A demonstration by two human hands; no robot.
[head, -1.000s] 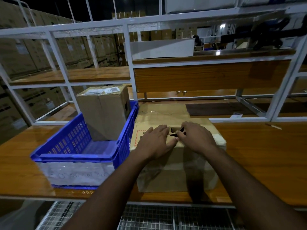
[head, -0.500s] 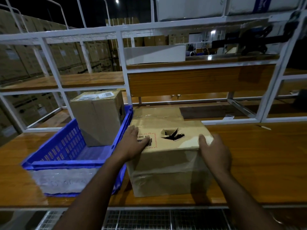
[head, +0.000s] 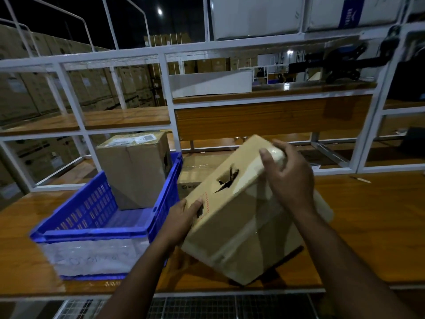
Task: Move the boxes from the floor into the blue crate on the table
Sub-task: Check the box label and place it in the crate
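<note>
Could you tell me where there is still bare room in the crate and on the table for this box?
Free: the blue crate's near half, in front of the upright box, and the table right of the tilted box. Crowded: between crate and tilted box, where the left hand grips.

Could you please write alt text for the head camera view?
Two bare hands, left hand and right hand, tilt a torn brown cardboard box on a wooden table. Beside it, a blue plastic crate holds a smaller brown cardboard box.
</note>
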